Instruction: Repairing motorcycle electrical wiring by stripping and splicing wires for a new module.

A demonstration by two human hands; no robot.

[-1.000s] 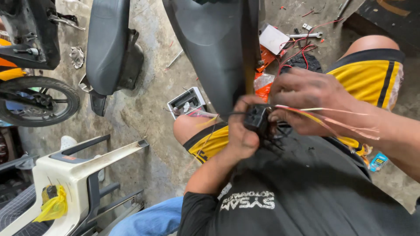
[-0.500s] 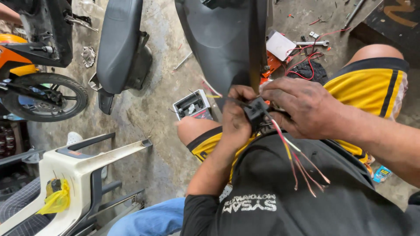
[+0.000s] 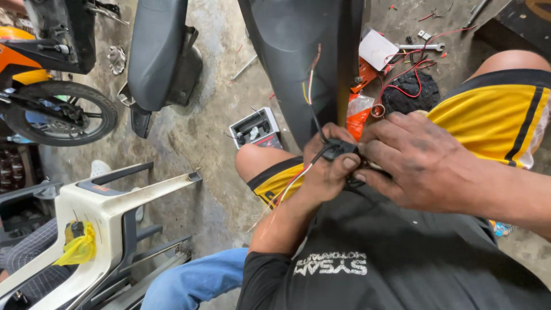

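Observation:
My left hand (image 3: 326, 166) and my right hand (image 3: 419, 161) meet over my lap, both gripping a small black connector block (image 3: 338, 149). Thin coloured wires (image 3: 310, 86) run from it up along a black motorcycle seat panel (image 3: 298, 57) in front of my knees. More wires trail down past my left wrist. My fingers hide most of the connector. I sit in yellow shorts (image 3: 499, 115) and a black shirt.
A small open black box (image 3: 255, 127) lies on the concrete floor by my left knee. Red wires, a wrench (image 3: 422, 47) and an orange bag (image 3: 359, 112) lie ahead. A second black seat (image 3: 158, 51), a motorcycle wheel (image 3: 54, 112) and a white plastic chair (image 3: 103, 212) stand left.
The loose wires that hung to the right over my lap now trail left past my left wrist. Both hands have stayed closed around the connector.

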